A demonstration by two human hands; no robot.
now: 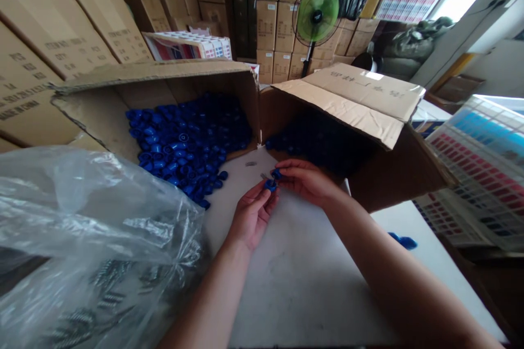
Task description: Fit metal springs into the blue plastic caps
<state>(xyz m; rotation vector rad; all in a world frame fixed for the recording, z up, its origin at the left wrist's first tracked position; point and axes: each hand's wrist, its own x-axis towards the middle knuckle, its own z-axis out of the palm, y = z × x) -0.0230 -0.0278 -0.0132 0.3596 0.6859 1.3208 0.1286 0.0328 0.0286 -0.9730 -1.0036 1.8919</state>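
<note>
Over the white table, my left hand point(251, 215) pinches a small blue plastic cap point(270, 185) between thumb and fingers. A metal spring seems to stand at the cap's top. My right hand point(305, 181) grips another blue plastic part point(277, 174) just above that cap; the two are very close, and I cannot tell if they touch. A loose spring point(250, 163) lies on the table beyond my hands. Many blue caps point(176, 144) spill from the left carton point(164, 73) onto the tabletop.
The right carton point(393, 169) holds more dark blue parts point(319, 139) in shadow. A clear plastic bag point(94, 191) with several springs point(110, 275) covers the left front. Blue pieces point(404, 241) lie at the right, beside white plastic baskets point(483, 174). A green fan point(317, 13) stands behind.
</note>
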